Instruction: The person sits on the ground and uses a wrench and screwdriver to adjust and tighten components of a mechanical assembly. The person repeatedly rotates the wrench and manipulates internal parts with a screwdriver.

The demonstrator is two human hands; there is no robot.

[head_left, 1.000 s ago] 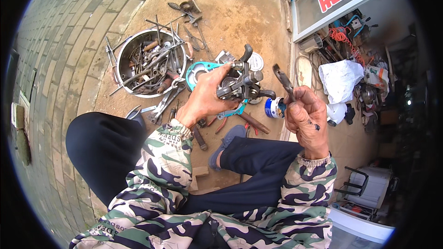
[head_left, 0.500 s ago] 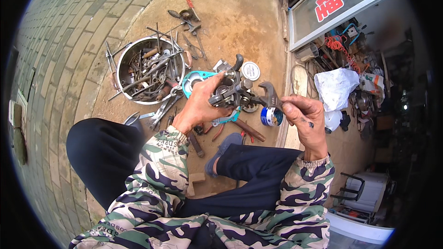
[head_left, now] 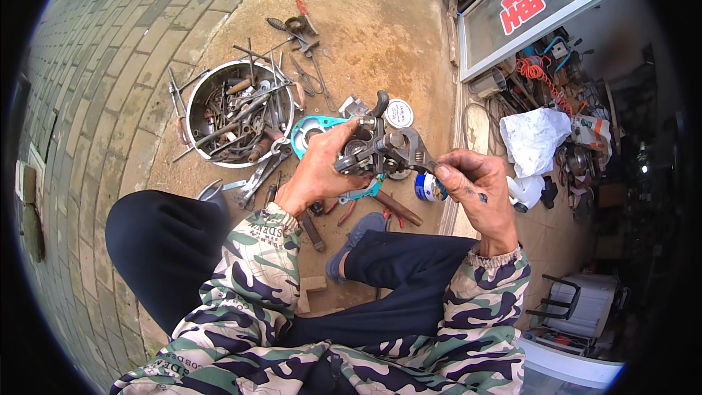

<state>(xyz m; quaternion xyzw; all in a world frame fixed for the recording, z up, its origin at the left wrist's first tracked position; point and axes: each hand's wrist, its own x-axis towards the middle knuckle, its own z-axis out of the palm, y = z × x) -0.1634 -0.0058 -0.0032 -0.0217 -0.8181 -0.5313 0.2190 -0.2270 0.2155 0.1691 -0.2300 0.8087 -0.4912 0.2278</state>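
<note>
My left hand (head_left: 320,167) is wrapped round a dark metal jaw puller (head_left: 373,148), held up in front of me. In my right hand (head_left: 479,192) is an adjustable wrench (head_left: 414,152), its handle end pinched between thumb and fingers. The wrench's jaws meet the puller at its right side; how firmly they grip it I cannot tell. Behind and below the left hand lies a teal-edged metal housing (head_left: 300,132), partly covered by hand and puller. A round white-topped tin (head_left: 398,113) stands beyond the wrench. Under the wrench hand is a blue can (head_left: 425,187).
To the left, a metal basin (head_left: 191,121) is heaped with tools. Pliers and a wooden-handled hammer (head_left: 398,206) lie near my shoe (head_left: 358,238). More tools (head_left: 296,29) lie farther off. On the right are a doorway sill (head_left: 455,132) and a white sack (head_left: 534,139).
The adjustable wrench and my right hand have shifted left, and the wrench's head has turned onto the puller. My left hand keeps its hold, almost still.
</note>
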